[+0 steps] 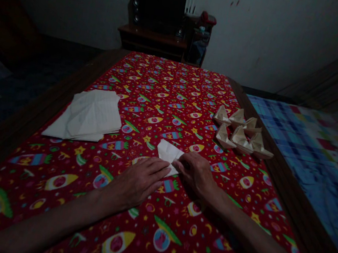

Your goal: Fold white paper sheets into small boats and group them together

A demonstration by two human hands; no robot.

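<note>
Folded paper [168,150] on red cloth [148,209], partly covered by fingers. At its left edge, the left hand [141,179] lies flat; at its right, the right hand [197,172] curls, fingertips too dim to tell a pinch.

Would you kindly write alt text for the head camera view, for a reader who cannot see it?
A person's left hand and right hand touch a folded white paper on a red, rocket-patterned cloth. A stack of pale sheets lies to the left, six boat-shaped paper folds to the right.
</note>
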